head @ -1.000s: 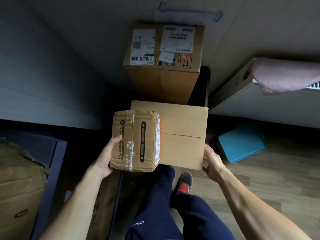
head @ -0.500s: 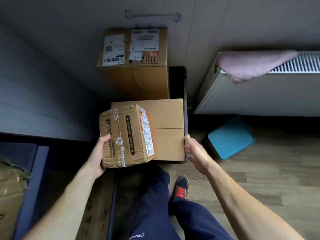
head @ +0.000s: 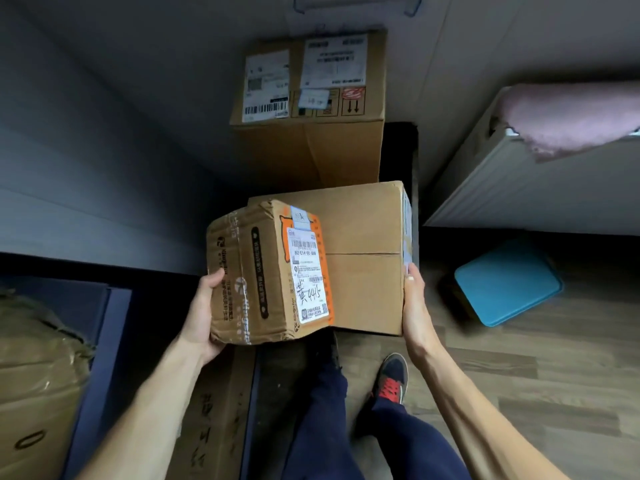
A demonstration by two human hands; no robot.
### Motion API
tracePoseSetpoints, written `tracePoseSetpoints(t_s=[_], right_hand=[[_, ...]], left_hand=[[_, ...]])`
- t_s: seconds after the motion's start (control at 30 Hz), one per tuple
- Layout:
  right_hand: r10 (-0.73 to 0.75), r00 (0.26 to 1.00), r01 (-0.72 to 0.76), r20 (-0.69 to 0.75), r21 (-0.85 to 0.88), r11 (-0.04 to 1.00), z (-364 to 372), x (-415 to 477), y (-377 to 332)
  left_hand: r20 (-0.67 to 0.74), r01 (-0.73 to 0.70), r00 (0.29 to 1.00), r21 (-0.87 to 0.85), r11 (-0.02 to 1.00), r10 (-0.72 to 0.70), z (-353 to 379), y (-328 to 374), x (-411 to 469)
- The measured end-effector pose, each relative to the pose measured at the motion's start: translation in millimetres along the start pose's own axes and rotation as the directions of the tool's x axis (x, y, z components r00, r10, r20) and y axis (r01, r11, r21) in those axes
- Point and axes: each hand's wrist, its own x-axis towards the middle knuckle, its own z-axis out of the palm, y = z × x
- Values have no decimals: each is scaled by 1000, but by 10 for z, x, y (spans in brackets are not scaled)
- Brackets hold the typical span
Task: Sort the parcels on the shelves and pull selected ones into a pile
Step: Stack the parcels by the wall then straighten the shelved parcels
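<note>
Head: left hand (head: 202,317) grips taped parcel (head: 263,275); right hand (head: 415,313), fingers seemingly straight, touches box (head: 363,237).

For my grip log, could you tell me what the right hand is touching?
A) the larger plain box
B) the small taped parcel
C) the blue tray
A: the right hand presses flat against the side of the larger plain box; the left hand holds the small taped parcel.

Five cardboard boxes (head: 270,271) (head: 363,237) (head: 311,98) (head: 34,375) (head: 214,410), two hands (head: 204,313) (head: 415,306), one blue lid (head: 505,282), one towel (head: 571,116).
</note>
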Motion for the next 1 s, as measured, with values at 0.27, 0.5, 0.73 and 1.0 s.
tracePoseSetpoints(t_s=[0.27,0.5,0.73,1.0], right_hand=[[-6,988,-34,-155,-255,966,72,-315,-685],[-9,946,-140,-324,-435,890,-96,-1164,-1327],[-298,947,297,120,-683,667,719,-1420,-1317],[-330,855,511,399,-548,662,1073,-1115,-1289]], left_hand=[[81,41,996,-87,995,-34,-158,207,-172],[175,148,977,-135,980,-123,13,404,-300],[211,210,966,-305,929,-149,267,462,-133],[176,140,982,-416,899,-72,-261,819,-188]])
